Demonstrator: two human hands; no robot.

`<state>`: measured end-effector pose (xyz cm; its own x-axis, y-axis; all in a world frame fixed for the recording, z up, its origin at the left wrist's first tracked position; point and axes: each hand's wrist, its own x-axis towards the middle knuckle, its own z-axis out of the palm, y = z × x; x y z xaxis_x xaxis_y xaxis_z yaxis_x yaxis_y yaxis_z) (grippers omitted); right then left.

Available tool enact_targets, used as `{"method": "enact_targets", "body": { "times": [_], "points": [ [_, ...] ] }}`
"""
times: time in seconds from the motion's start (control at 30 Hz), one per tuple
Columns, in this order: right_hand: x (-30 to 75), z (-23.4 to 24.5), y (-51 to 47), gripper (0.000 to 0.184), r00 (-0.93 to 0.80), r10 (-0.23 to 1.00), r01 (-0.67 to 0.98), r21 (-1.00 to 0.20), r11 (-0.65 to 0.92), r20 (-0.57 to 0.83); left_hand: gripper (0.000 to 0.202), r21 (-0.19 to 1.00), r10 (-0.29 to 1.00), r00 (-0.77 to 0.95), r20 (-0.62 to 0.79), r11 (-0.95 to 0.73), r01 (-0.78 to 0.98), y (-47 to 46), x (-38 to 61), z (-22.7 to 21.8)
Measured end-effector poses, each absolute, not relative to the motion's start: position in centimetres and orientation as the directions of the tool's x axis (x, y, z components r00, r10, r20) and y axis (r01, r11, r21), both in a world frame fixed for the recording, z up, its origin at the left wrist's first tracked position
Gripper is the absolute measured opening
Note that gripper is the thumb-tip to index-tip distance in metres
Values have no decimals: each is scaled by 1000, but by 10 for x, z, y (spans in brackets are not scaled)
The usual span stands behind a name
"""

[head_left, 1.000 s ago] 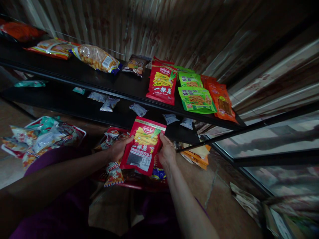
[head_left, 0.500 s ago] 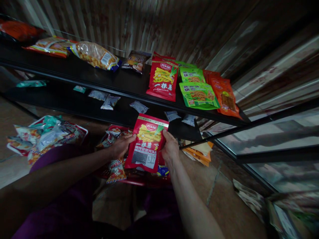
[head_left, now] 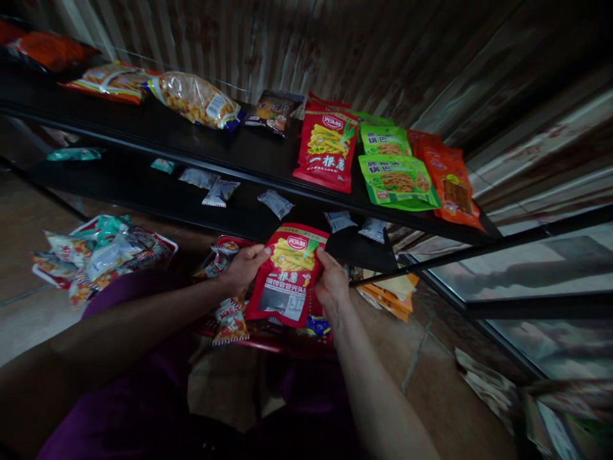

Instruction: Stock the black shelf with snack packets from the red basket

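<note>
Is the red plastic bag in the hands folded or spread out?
Spread out: the red rectangular plastic bag shows its front from top to bottom, left hand and right hand at opposite sides.

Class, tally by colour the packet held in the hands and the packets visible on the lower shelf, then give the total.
Red packet, held by the left hand and right hand: 1
Pale grey packets on the lower shelf: 5
Teal packets there: 2
Total: 8
</note>
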<state>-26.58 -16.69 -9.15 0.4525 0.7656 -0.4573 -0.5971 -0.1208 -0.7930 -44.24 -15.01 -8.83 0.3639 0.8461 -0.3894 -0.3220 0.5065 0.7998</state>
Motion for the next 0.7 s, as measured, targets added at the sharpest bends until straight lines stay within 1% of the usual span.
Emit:
{"method": "enact_targets", "body": {
  "times": [0.13,0.27,0.5,0.63,0.7],
  "points": [
    [-266,-93,-165,14,439,770,-604,-787,-129,-463,19,817,861,358,-361,477,-325,-149,-442,-88],
    [-266,-93,-166,12,413,786,-596,-789,-148,-459,19,785,846,361,-392,512,-347,-148,-443,-92],
    [-266,-94,-171,16,351,825,-582,-794,-178,-442,19,772,845,352,-403,520,-364,-146,-446,-103],
    [-265,-95,-175,22,345,841,-562,-809,-170,-416,18,786,851,284,-441,519,-336,-143,-447,-99],
    [-267,-93,-178,24,323,852,-533,-823,-197,-413,17,786,851,259,-457,522,-330,-141,-448,-99]
  ]
}}
